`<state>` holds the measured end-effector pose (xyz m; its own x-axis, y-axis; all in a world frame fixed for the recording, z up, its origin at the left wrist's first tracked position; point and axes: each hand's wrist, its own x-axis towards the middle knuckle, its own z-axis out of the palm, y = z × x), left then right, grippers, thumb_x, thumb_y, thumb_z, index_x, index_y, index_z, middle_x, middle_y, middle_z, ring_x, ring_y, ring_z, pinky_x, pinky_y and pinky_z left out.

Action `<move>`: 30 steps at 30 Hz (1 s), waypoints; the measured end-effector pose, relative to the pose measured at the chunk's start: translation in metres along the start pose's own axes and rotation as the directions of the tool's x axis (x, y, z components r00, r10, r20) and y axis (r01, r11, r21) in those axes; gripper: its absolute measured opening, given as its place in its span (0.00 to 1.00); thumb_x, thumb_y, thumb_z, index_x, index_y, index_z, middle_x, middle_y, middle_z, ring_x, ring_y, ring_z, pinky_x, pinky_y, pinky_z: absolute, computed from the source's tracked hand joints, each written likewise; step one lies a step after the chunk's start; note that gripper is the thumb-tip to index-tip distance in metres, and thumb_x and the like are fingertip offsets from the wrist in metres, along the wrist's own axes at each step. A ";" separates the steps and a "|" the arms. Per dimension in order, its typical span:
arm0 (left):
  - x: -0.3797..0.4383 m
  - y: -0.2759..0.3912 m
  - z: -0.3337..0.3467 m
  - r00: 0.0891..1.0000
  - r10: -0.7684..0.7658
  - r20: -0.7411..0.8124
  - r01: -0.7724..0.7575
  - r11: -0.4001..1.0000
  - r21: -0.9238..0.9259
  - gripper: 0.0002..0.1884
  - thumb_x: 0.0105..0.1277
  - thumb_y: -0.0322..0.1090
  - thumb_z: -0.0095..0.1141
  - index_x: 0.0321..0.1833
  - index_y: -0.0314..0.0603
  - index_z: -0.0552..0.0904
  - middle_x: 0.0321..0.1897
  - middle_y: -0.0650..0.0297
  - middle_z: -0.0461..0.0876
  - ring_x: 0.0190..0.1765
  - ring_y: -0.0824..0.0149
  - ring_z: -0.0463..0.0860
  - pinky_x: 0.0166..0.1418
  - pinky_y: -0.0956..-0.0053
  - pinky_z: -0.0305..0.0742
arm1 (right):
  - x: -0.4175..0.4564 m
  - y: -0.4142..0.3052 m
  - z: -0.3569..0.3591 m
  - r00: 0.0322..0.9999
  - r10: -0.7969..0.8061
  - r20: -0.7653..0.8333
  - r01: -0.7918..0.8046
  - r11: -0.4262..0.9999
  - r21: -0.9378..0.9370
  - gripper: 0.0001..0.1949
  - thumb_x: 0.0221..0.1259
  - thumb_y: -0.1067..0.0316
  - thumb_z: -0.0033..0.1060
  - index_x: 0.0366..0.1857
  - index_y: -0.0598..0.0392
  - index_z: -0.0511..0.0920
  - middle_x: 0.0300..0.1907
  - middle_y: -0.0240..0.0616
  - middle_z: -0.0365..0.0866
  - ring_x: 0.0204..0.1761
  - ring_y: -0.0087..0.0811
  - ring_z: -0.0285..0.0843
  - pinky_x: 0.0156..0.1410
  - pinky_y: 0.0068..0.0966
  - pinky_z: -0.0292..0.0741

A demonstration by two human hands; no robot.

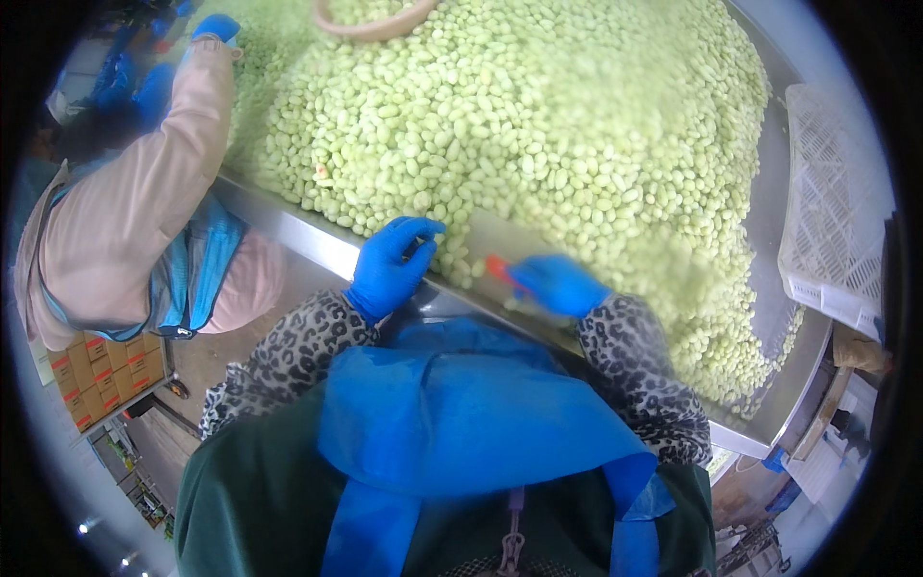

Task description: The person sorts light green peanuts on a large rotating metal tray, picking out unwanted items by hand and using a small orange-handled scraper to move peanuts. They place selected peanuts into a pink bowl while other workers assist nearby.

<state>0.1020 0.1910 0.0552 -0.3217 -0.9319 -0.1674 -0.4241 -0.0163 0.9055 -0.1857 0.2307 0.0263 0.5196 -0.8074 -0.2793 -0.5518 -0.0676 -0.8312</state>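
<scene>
A large heap of pale green, oval fruits (461, 122), which look like peeled grapes, lies on a metal table with a raised rim (310, 241). My left hand (395, 265), in a blue glove, is at the near rim beside the heap, its fingers curled; whether a fruit is between them cannot be told. To its right, my right hand (561, 283), also blue-gloved and blurred, grips a red-orange handle (497, 267). What tool the handle belongs to is unclear. By the handle, a bare grey patch of the tabletop (497, 238) shows among the fruits.
At the left a co-worker in a pink sleeve (173, 137) reaches over the heap with a blue-gloved hand (216, 27). A round, pinkish-brown basin (375, 31) rests on the fruits at the far side. A white plastic crate (829, 288) stands at the right edge. Cartons (108, 375) are stacked at lower left.
</scene>
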 end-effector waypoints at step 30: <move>0.234 0.080 -0.172 0.861 0.356 -0.363 -0.142 0.854 0.500 0.29 0.62 0.45 0.73 0.62 0.38 0.79 0.41 0.54 0.85 0.41 0.64 0.84 0.46 0.69 0.82 | -0.044 -0.063 -0.056 0.754 0.602 -0.263 -0.581 0.798 0.160 0.23 0.74 0.44 0.55 0.44 0.57 0.84 0.35 0.43 0.85 0.37 0.38 0.81 0.47 0.36 0.77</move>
<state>0.1383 -0.0909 0.1552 -0.1205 -0.9396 0.3204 -0.7400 0.3001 0.6019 -0.2100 0.2376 0.1182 -0.1120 -0.8036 -0.5846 -0.6379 0.5092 -0.5777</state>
